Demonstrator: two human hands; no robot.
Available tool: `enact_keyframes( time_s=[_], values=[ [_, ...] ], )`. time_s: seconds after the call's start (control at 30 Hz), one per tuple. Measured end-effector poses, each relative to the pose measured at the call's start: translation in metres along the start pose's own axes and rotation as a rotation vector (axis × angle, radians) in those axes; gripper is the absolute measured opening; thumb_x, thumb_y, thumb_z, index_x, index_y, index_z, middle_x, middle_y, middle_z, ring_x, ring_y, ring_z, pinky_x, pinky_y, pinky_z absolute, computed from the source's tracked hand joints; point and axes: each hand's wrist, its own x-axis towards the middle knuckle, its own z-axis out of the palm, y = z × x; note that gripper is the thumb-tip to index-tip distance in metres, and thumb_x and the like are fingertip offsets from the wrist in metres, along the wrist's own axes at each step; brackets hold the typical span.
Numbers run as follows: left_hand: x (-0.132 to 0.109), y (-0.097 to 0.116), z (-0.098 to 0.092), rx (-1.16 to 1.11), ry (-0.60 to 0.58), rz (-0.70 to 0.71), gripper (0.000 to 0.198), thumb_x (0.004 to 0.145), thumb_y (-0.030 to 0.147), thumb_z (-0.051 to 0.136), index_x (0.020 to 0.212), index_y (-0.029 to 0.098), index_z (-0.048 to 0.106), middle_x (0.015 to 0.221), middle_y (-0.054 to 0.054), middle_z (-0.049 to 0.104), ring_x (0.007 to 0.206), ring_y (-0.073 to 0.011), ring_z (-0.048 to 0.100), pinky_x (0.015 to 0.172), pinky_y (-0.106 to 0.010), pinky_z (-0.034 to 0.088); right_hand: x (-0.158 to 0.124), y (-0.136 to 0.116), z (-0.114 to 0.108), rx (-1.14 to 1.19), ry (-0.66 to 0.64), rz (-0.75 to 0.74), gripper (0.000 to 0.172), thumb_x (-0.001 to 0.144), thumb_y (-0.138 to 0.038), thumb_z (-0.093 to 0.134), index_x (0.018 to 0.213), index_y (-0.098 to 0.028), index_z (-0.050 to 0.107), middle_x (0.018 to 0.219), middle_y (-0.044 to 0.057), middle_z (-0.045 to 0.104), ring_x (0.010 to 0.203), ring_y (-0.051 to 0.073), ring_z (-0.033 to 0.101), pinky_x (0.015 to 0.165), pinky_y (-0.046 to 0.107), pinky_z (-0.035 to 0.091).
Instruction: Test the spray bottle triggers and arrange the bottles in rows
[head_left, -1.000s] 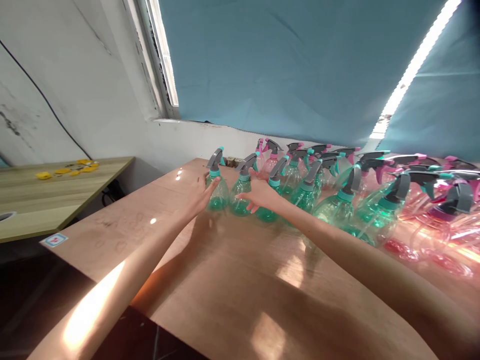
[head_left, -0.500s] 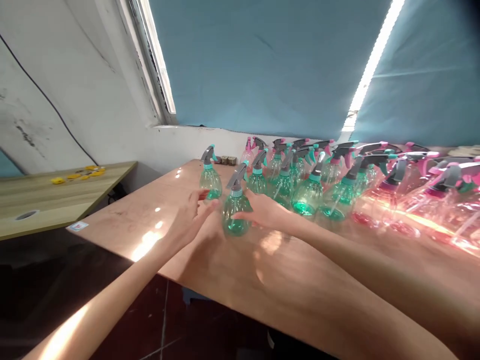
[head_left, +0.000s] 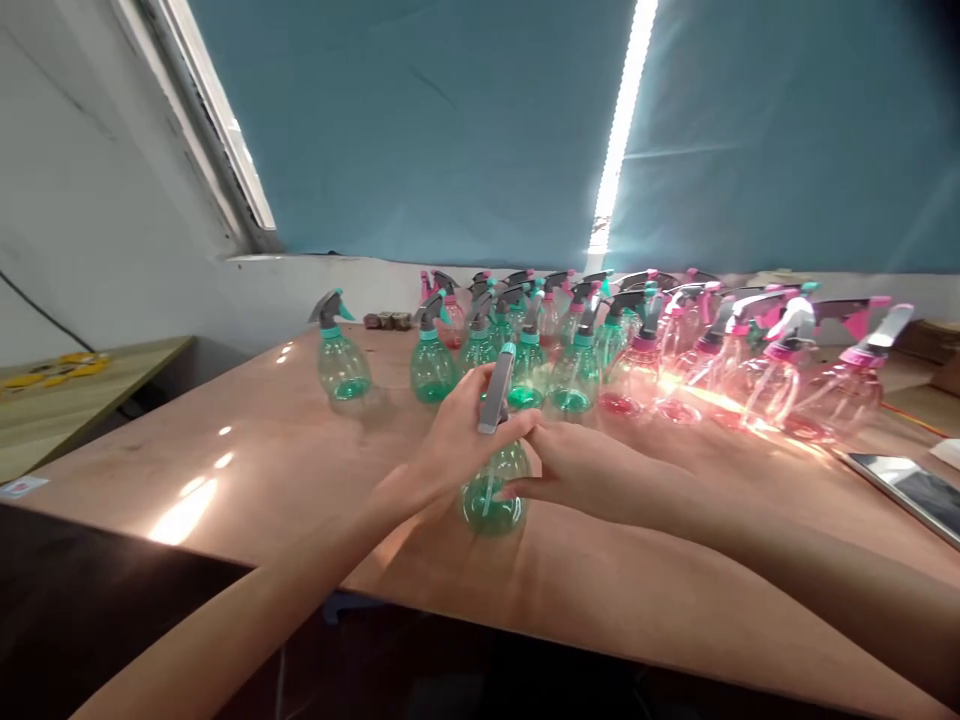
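A green see-through spray bottle [head_left: 496, 505] with a grey spray head stands upright near the front of the table, between my hands. My left hand [head_left: 457, 430] is closed round its neck just under the spray head, the thumb across the near side and the other fingers mostly hidden behind. From the right, my right hand [head_left: 592, 465] grips the body, with its thumb on the near side and its fingers partly out of sight. The two hands meet at the bottle's shoulder. Another green spray bottle [head_left: 343, 365] stands apart, farther back on the left.
Several green spray bottles [head_left: 433, 370] and pink spray bottles [head_left: 836, 400] stand in rows behind and to the right. A phone [head_left: 911, 490] lies at the right. Small brown blocks [head_left: 388, 321] sit by the wall. Yellow pieces [head_left: 56, 370] lie on another table [head_left: 142, 370].
My left hand has gone from open beside the bottle to closed round its neck. The bottle now stands farther from the others, nearer to me. The view has turned right.
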Motion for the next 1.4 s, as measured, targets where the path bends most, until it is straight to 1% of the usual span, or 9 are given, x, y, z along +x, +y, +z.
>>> enact_keyframes(
  time_s=[0.2,0.33,0.43,0.57,0.67,0.83,1.03,1.17,1.4],
  values=[
    [0.025,0.016,0.048,-0.113,-0.039,0.058,0.025,0.087,0.033,0.057,0.11,0.021,0.058,0.101,-0.004,0.064,0.088,-0.0197,0.061,0.081,-0.036,0.049,-0.033,0.027,-0.018,-0.046,-0.007,0.114,0.047,0.087,-0.045,0.066,0.119,-0.012,0.055,0.081,0.007,0.069,0.068,0.025,0.066,0.053,0.031,0.044],
    [0.038,0.012,0.067,-0.148,-0.016,0.118,0.025,0.084,0.024,0.052,0.107,0.023,0.06,0.104,-0.003,0.063,0.087,-0.0184,0.059,0.082,-0.036,0.048,-0.05,0.061,-0.019,0.047,-0.052,0.072,0.062,0.09,-0.045,0.062,0.141,-0.018,0.04,0.116,0.012,0.068,0.095,0.029,0.068,0.07,0.037,0.053],
    [0.046,0.007,0.07,-0.185,-0.024,0.11,0.029,0.08,0.021,0.052,0.108,0.023,0.061,0.095,-0.002,0.061,0.086,-0.0186,0.059,0.08,-0.036,0.049,-0.057,0.096,-0.005,0.065,-0.089,0.142,0.061,0.09,-0.044,0.063,0.142,-0.018,0.043,0.13,0.015,0.062,0.112,0.031,0.062,0.085,0.043,0.054],
    [0.055,0.004,0.068,-0.188,-0.091,0.105,0.029,0.078,0.02,0.05,0.105,0.024,0.061,0.081,0.001,0.055,0.075,-0.0166,0.056,0.074,-0.034,0.049,-0.057,0.134,0.024,0.09,0.064,-0.002,0.032,0.096,-0.039,0.055,0.121,-0.021,0.063,0.135,0.011,0.059,0.123,0.028,0.057,0.1,0.043,0.049],
    [0.059,0.005,0.068,-0.206,-0.108,0.13,0.028,0.077,0.019,0.05,0.102,0.024,0.06,0.077,0.002,0.054,0.077,-0.0173,0.056,0.076,-0.033,0.048,-0.056,0.149,0.042,0.109,0.141,-0.048,0.04,0.098,-0.043,0.05,0.128,-0.02,0.06,0.143,0.013,0.054,0.133,0.028,0.049,0.107,0.046,0.044],
    [0.061,0.01,0.069,-0.231,-0.149,0.111,0.02,0.074,0.018,0.051,0.092,0.023,0.058,0.075,0.001,0.052,0.082,-0.0191,0.059,0.067,-0.03,0.045,-0.06,0.156,0.055,0.136,0.165,0.006,0.052,0.097,-0.049,0.049,0.142,-0.021,0.05,0.146,0.011,0.051,0.139,0.028,0.04,0.116,0.052,0.032],
    [0.062,0.013,0.065,-0.213,-0.172,0.127,0.016,0.073,0.017,0.05,0.086,0.022,0.057,0.064,0.005,0.042,0.055,-0.0115,0.041,0.054,-0.027,0.033,-0.062,0.155,0.053,0.122,0.151,0.026,0.053,0.098,-0.049,0.048,0.143,-0.02,0.05,0.147,0.01,0.051,0.139,0.027,0.04,0.118,0.05,0.03],
    [0.062,0.008,0.063,-0.199,-0.181,0.124,0.012,0.072,0.017,0.051,0.082,0.022,0.056,0.062,0.005,0.042,0.053,-0.0108,0.038,0.052,-0.027,0.031,-0.062,0.156,0.053,0.144,0.174,0.018,0.051,0.097,-0.047,0.05,0.142,-0.022,0.051,0.147,0.01,0.05,0.139,0.028,0.042,0.117,0.051,0.031],
    [0.06,0.012,0.062,-0.209,-0.169,0.101,0.006,0.072,0.02,0.052,0.077,0.022,0.053,0.071,0.001,0.055,0.055,-0.0119,0.041,0.054,-0.028,0.034,-0.062,0.154,0.053,0.129,0.193,0.017,0.05,0.097,-0.046,0.051,0.141,-0.023,0.052,0.145,0.009,0.052,0.138,0.028,0.043,0.116,0.051,0.033]
  ],
)
